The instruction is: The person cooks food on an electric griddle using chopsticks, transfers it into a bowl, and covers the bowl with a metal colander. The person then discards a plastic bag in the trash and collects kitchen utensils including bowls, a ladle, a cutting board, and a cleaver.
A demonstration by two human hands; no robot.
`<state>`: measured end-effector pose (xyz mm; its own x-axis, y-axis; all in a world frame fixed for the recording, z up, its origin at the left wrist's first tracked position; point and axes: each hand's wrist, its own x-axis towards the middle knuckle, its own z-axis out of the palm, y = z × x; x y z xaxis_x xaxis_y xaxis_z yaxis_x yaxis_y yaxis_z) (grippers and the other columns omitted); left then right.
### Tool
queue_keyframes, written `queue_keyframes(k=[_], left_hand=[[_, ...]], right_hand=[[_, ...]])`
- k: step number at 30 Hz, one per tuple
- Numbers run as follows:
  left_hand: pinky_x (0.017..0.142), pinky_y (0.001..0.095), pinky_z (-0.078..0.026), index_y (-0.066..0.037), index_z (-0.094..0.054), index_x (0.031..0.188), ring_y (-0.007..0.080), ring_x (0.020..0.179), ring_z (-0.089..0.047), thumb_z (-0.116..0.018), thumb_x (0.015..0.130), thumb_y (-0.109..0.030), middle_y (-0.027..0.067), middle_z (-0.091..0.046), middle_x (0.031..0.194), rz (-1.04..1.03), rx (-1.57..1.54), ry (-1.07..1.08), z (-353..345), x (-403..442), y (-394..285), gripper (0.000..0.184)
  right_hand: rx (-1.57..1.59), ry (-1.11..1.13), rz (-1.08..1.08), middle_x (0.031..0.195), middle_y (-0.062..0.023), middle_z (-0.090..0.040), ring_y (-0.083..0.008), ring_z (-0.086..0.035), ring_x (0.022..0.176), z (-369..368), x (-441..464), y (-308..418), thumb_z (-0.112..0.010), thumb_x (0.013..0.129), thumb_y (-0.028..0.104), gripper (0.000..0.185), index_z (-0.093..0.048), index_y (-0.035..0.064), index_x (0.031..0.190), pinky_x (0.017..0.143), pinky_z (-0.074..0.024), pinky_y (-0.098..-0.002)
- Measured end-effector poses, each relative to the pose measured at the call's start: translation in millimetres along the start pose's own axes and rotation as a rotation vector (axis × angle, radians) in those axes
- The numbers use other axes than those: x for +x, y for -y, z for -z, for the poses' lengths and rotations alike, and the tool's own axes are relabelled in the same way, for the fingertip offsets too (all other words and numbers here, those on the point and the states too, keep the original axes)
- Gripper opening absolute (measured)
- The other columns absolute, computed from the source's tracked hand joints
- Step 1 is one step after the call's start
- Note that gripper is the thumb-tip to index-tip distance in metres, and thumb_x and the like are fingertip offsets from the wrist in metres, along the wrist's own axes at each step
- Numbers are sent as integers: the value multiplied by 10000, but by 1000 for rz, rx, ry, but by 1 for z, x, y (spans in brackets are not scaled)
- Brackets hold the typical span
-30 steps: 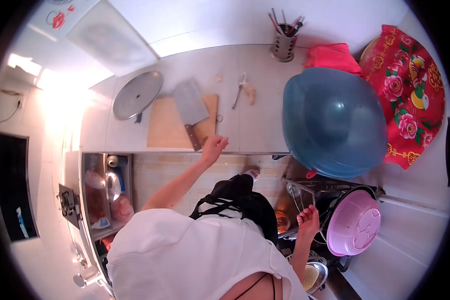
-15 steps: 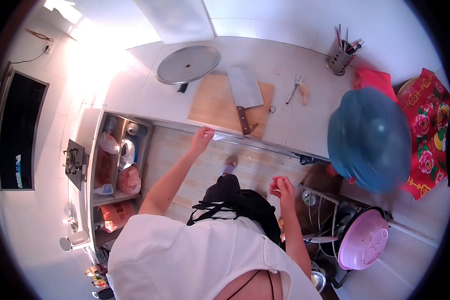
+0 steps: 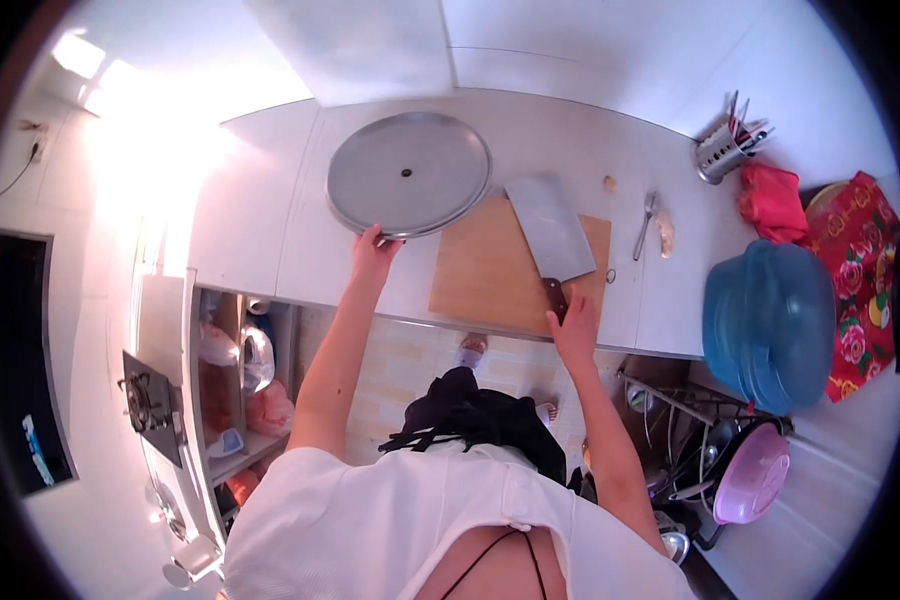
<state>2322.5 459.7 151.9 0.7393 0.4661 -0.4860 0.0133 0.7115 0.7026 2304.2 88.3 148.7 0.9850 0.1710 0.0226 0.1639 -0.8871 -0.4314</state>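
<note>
My left hand (image 3: 375,252) is closed on the near rim of a round metal lid (image 3: 410,175), where a dark handle shows beside the fingers. My right hand (image 3: 575,328) touches the brown handle of a cleaver (image 3: 552,230) with its fingers apart. The cleaver's wide blade lies across a wooden cutting board (image 3: 480,265) at the counter's front edge. To the right of the board are a metal peeler-like tool (image 3: 646,225) and a piece of ginger-like food (image 3: 665,235).
Blue plastic basins (image 3: 770,325) stand at the counter's right end, near a red floral cloth (image 3: 860,285) and a metal utensil holder (image 3: 722,150). Below them a rack holds pans and a pink basin (image 3: 753,475). An open cabinet (image 3: 240,370) is at the lower left.
My left hand has moved up to the lid and taken its rim. My right hand has risen from beside the rack to the cleaver's handle. The view has shifted.
</note>
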Motion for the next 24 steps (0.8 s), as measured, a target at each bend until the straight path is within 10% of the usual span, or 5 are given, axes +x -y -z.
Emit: queue_keyframes(k=[24], left_hand=[[660, 280, -524, -38, -512, 930, 159, 825, -578, -512, 775, 15, 51, -576, 924, 82, 23, 99, 42, -15, -35, 163]], right_hand=[[29, 7, -172, 1019, -164, -472, -334, -502, 909, -14, -28, 36, -649, 734, 265, 555, -405, 49, 1182, 754, -453, -414]])
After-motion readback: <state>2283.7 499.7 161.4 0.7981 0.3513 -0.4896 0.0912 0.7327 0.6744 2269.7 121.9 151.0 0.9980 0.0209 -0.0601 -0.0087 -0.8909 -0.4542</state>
